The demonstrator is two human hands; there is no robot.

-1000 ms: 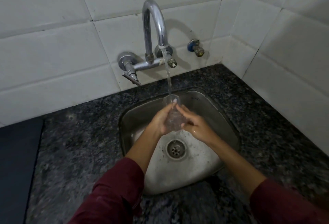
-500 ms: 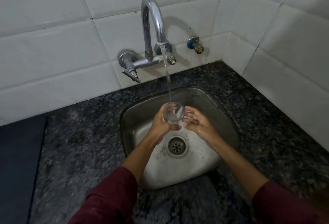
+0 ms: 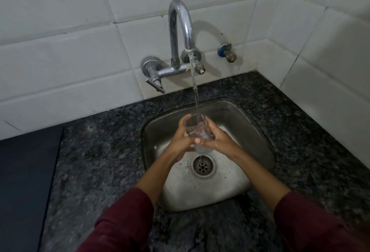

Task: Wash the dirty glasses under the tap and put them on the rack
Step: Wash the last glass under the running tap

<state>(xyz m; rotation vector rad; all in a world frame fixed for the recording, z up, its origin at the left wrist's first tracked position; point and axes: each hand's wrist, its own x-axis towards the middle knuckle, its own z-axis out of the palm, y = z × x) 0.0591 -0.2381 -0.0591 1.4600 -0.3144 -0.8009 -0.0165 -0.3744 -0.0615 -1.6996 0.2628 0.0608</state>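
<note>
A clear drinking glass (image 3: 197, 129) stands upright over the steel sink (image 3: 248, 131), its mouth under the water stream (image 3: 195, 91) that falls from the chrome tap (image 3: 180, 31). My left hand (image 3: 180, 141) wraps round the glass's left side, fingers curled on it. My right hand (image 3: 218, 141) holds the right side and lower part, thumb across the front. Water runs into the glass. No rack is in view.
The sink's drain (image 3: 203, 165) lies just below the hands. Dark speckled granite counter (image 3: 100, 161) surrounds the sink. A dark flat panel (image 3: 24, 181) covers the counter's left end. White tiled walls meet in a corner at the right; a small brass valve (image 3: 228, 52) sticks out there.
The glass went from tilted with its mouth toward me to upright under the stream. Both hands closed round it again, the right one back on the glass.
</note>
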